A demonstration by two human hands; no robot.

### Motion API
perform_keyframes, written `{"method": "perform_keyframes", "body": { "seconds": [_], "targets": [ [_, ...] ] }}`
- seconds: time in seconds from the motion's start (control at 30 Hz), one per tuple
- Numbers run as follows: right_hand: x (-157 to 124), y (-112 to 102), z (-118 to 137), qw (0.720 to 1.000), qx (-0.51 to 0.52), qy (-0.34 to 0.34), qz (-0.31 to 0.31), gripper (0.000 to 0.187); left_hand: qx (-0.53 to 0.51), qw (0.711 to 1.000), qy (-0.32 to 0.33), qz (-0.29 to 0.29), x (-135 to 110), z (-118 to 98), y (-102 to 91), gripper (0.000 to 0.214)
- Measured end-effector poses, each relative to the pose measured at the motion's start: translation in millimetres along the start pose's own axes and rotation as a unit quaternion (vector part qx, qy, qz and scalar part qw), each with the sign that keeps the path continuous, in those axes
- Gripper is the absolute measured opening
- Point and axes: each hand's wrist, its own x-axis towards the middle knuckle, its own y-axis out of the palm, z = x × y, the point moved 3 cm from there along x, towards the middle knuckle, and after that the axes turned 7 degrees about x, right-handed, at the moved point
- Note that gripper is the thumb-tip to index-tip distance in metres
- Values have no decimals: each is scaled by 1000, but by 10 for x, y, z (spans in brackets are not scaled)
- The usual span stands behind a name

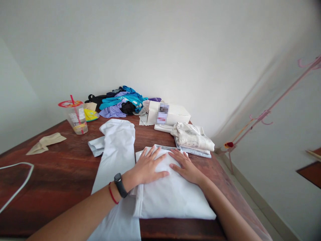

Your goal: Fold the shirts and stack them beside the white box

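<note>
A folded white garment [173,197] lies on the dark wooden table in front of me. Flat on its upper part rests my left hand [150,164], fingers spread, with a black watch and a red string on the wrist. Beside it my right hand [185,165] also presses flat on the cloth, fingers extended. A grey edge, perhaps a board or more cloth, shows just past the fingertips. To the left, a long white garment [117,147] is laid out lengthwise, partly under my left forearm and beside the folded one.
Folded patterned clothes [194,137] and a white box [173,115] stand behind. A heap of coloured clothes [125,102] lies by the wall. At left are a plastic cup with a straw [78,120], a beige cloth [47,142] and a white cable [22,187]. A pink rack [273,107] leans right.
</note>
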Motion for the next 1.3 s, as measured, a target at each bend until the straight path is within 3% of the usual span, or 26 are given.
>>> {"method": "perform_keyframes", "body": {
  "seconds": [0.4,0.6,0.73,0.93,1.0,1.1,1.2,1.3],
  "targets": [
    [7,0,-16,1000,-9,8,9,68,-7,1000,10,-13,-8,36,37,84],
    [-23,56,13,994,-55,46,79,75,-29,999,8,35,-14,48,65,90],
    [-3,63,48,990,-92,56,94,83,-40,997,7,68,28,63,81,100],
    [-16,-33,331,977,-103,123,141,94,-23,985,-2,170,102,-14,-100,127],
    [-132,-7,483,978,-100,118,139,96,-10,984,-14,175,9,-81,-160,130],
    [-382,134,632,989,-83,54,106,89,-6,987,-3,159,-263,-168,-140,129],
    [-582,280,601,994,-83,39,51,79,-3,992,21,125,-518,-184,-37,127],
    [-630,343,525,995,-87,42,32,79,10,994,30,108,-600,-159,24,132]
  ]
}}
